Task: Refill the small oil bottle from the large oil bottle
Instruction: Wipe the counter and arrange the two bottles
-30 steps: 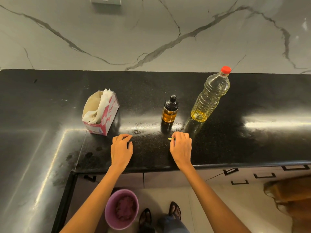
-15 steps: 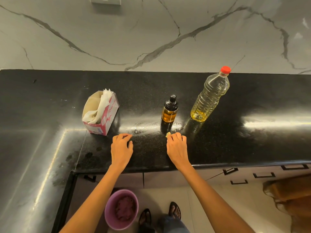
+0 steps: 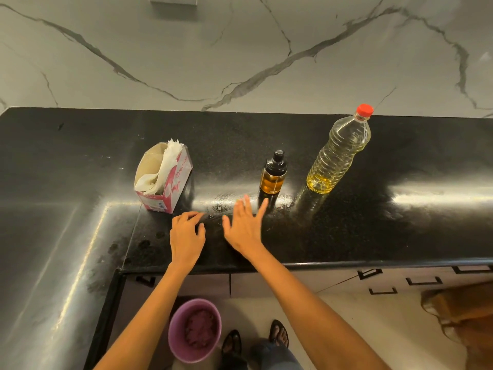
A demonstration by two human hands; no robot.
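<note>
The small oil bottle (image 3: 273,175), amber glass with a black spray cap, stands upright on the black counter (image 3: 373,231). To its right stands the large clear oil bottle (image 3: 338,153) with a red cap and a little yellow oil at the bottom. My right hand (image 3: 244,225) hovers just in front and to the left of the small bottle, fingers spread and straight, holding nothing. My left hand (image 3: 186,233) rests on the counter to the left, fingers loosely curled, empty.
A pink and white tissue box (image 3: 164,180) stands open at the counter's left. A marble wall (image 3: 240,49) backs the counter. Below the counter edge are drawers (image 3: 400,281), a purple bucket (image 3: 194,329) on the floor and my feet.
My right hand has lifted from the counter, moved left and forward, and spread its fingers. The small yellowish thing at its fingertips is no longer seen. The left hand stayed put.
</note>
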